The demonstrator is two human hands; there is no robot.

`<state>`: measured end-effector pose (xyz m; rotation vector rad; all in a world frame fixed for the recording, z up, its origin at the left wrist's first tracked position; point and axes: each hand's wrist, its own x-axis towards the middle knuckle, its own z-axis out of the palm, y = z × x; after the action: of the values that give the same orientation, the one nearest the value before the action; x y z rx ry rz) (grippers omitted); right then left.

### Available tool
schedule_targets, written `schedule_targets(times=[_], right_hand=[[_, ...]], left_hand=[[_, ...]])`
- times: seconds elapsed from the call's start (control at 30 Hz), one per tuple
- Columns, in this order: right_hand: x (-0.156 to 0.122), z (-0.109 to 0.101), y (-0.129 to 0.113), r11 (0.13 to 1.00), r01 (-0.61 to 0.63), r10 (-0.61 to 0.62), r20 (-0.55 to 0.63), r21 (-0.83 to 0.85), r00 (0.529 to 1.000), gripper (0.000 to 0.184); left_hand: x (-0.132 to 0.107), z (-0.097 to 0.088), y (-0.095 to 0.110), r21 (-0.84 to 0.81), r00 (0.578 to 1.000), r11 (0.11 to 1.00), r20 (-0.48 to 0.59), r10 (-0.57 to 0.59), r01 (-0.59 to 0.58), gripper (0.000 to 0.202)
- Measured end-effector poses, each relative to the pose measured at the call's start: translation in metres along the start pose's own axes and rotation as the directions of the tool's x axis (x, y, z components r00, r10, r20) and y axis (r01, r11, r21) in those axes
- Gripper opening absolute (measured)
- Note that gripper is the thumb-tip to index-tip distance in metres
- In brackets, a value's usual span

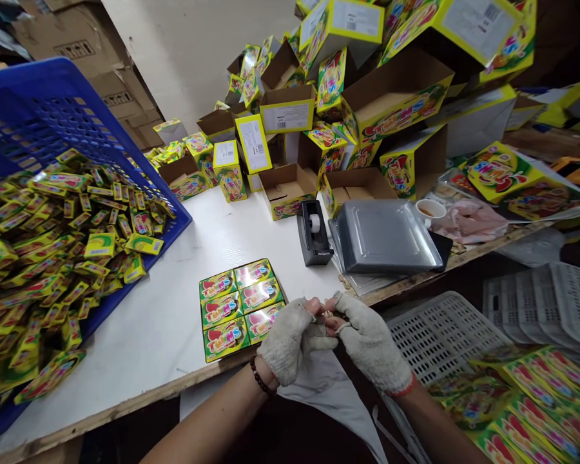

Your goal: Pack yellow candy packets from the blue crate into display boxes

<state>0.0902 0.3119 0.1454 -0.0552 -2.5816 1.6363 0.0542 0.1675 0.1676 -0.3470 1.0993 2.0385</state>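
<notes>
My left hand (290, 338) and my right hand (374, 341) meet fingertip to fingertip just past the table's front edge. Both wear off-white knit gloves with bare fingertips. Pinched between the fingers is a small tan piece (327, 314), perhaps a nut or shell; its kind is too small to tell. Just left of my left hand, a dark-edged tray (204, 335) lies on the table, filled with several small "TWINS" boxes (222, 309) in two columns. The left glove covers its lower right corner.
A blue crate (101, 122) of loose small packs stands left. Beyond are a tape dispenser (314, 233), stacked clear plastic trays (391, 235), a cup (430, 211) and piled open cartons (287, 187). Lower right are a grey crate (447, 322) and more packs (526, 412).
</notes>
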Motion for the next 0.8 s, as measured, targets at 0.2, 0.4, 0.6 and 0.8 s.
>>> schedule_targets(times=[0.2,0.4,0.6,0.8], right_hand=[[-0.004,0.003,0.001,0.952,-0.174,0.188,-0.030,0.250,0.982,0.018],[-0.003,0.005,-0.005,0.869,-0.294,0.343,-0.058,0.397,0.937,0.026],[0.000,0.000,-0.012,0.960,-0.178,0.198,-0.073,0.216,0.978,0.016],[0.001,-0.002,-0.017,0.992,-0.089,0.095,-0.066,0.088,0.993,0.012]], left_hand=[[0.000,0.005,0.003,0.044,0.999,0.999,-0.032,-0.013,0.015,0.057],[0.004,0.007,0.004,-0.007,0.994,0.999,-0.096,-0.053,0.053,0.046],[-0.001,0.008,0.016,0.081,0.999,0.996,-0.004,-0.045,0.045,0.046],[0.000,0.002,0.011,0.110,1.000,0.994,0.009,-0.024,0.022,0.049]])
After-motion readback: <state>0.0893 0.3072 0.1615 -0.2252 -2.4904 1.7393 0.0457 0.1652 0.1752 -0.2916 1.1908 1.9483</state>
